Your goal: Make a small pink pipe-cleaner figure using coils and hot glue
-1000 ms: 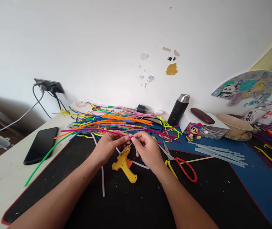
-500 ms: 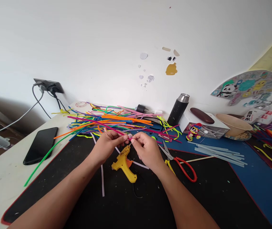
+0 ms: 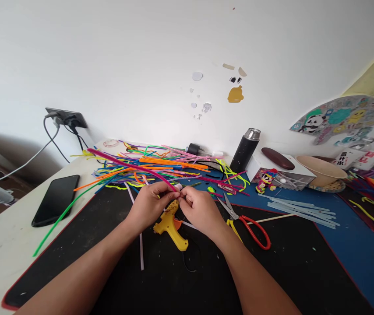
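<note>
Opens onto a plain white wall (image 3: 124, 65) behind a desk (image 3: 3, 249), with a black mat (image 3: 134, 288) spread across the near part. Shows at the middle, held over the mat, a magenta fuzzy stem (image 3: 131, 167), slanting up and leftward across a heap of coloured stems (image 3: 160, 162). Gripped near the lower end between thumb and fingers of the left hand (image 3: 152, 201), and apparently pinched at the very tip by the right hand (image 3: 198, 208). Cannot tell the holder of the small pale piece (image 3: 178, 187) at the fingertips (half hidden there). Seems almost weightless, soft outside and probably wired within, so likely to bend readily and keep a bend rather than snap; unlikely to slip, given the fuzz. Best taken close to the lower end, with a light pinch, leaving the long free length loose. Find just below the fingers a yellow glue gun (image 3: 170, 225), possibly hot at the nozzle. Farther out, look right for red-handled scissors (image 3: 235, 216) with parted blades, translucent glue sticks (image 3: 300, 213) and a black flask (image 3: 245, 151), and left for a dark phone (image 3: 55, 201).
</note>
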Tool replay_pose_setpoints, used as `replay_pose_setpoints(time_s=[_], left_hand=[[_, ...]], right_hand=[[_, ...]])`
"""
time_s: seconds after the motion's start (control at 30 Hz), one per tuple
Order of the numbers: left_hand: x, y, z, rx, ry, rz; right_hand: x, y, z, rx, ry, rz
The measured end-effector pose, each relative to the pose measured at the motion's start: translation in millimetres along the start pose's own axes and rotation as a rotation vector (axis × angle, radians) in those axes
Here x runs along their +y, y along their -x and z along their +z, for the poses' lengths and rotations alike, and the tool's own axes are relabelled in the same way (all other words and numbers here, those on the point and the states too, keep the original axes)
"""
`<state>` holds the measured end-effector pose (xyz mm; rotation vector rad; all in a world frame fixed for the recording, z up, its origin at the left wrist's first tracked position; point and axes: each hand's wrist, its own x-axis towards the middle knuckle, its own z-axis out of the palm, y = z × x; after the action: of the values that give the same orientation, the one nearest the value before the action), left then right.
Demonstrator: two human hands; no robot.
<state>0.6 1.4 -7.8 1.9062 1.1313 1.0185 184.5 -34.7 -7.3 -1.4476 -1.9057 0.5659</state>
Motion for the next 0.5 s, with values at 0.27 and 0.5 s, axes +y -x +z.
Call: replay_pose_setpoints(time_s=[0.27,0.5], left_hand=[[2.8,-2.7,-1.1,-0.001,0.188,-0.138],[2.3,-7.6,-2.5,0.031,0.395,-0.232]], right_hand=[[3.6,0.0,5.7,0.055,-0.102,0.048],[-0.3,0.0,3.4,0.050,-0.315,0.118]])
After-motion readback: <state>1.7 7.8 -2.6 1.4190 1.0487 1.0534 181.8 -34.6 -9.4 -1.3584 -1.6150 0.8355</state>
